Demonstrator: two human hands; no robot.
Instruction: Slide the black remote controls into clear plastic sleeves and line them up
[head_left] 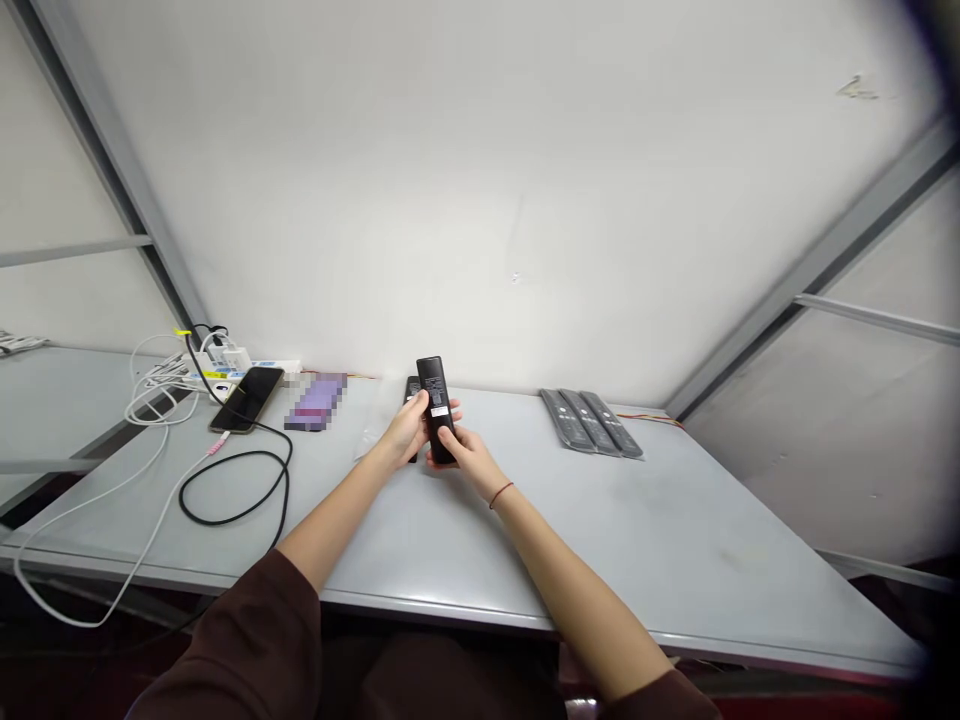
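Head view: both hands meet above the middle of the grey surface (675,560), near its far edge by the white wall (480,180). The left hand (405,430) is closed around the left side of a black remote control (433,385), with the thumb across its face just beside a white label (439,411). The right hand (469,458) grips the lower end of the same remote control from the right, fingers curled under it. The remote control is held clear of the surface, long axis pointing away from the person and its far end raised toward the wall. A second dark remote (412,388) shows just behind the left hand; whether the hand touches it cannot be told. A red cord bracelet (501,493) sits on the right wrist. To the right, well apart from the hands, three grey remotes (592,422) lie side by side, touching, near the wall. To the left, a phone (247,398) lies face up with a black cable (240,490) looping from it across the surface. A pixelated purple item (316,402) lies just beside the phone. A white power strip (225,365) with plugs sits at the far left corner, and white cables (112,540) trail from it over the near edge.
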